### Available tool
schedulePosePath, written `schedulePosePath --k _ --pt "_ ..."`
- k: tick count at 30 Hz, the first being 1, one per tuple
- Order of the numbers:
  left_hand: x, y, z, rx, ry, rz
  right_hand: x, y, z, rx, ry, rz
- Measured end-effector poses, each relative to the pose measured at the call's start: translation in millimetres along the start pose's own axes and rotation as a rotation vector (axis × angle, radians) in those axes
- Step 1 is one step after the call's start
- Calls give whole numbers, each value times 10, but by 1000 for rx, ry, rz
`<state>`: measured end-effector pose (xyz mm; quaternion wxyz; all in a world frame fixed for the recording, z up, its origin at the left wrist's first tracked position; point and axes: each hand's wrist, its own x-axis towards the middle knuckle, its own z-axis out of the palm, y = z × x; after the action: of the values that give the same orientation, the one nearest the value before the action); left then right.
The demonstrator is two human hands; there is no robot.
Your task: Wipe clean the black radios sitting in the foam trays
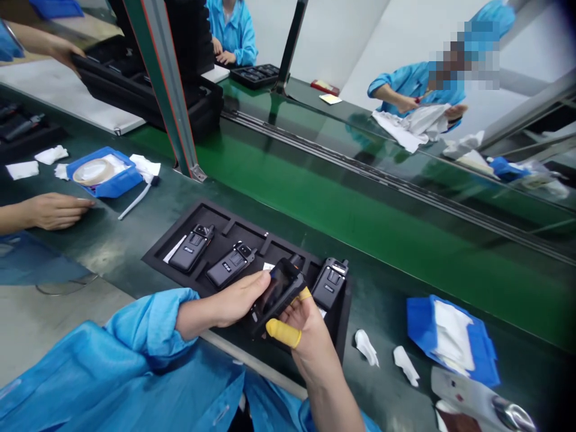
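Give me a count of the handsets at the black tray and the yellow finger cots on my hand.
Handsets in the black tray: 3
Handset held in your left hand and right hand: 1
Yellow finger cots: 2
Total: 6

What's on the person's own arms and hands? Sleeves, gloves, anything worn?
No full gloves. The left hand comes out of a loose light-blue smock sleeve, bunched at the wrist. The right hand wears yellow finger cots on two fingers. No cables, watches or markings show on either arm.
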<state>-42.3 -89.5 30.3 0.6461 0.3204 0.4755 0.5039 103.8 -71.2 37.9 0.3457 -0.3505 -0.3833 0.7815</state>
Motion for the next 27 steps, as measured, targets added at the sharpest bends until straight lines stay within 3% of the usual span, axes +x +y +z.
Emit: schedulePosePath --k 8,12,16,19,22,27 --pt "-82 188 32 143 -139 100 -124 87 11 5 20 -108" --pt "-165 251 81 149 -130 84 -263 130 22 -3 76 -123" --pt "-140 121 103 89 -46 59 -225 82 78 -30 52 -135" --pt "-41 -54 80 -86 13 -100 -76 53 60 -57 44 -77" --pt "38 -147 58 -243 -31 -317 27 58 -9 -65 19 -29" --pt "55 -110 68 -332 -8 -272 17 61 -71 -62 -53 -28"
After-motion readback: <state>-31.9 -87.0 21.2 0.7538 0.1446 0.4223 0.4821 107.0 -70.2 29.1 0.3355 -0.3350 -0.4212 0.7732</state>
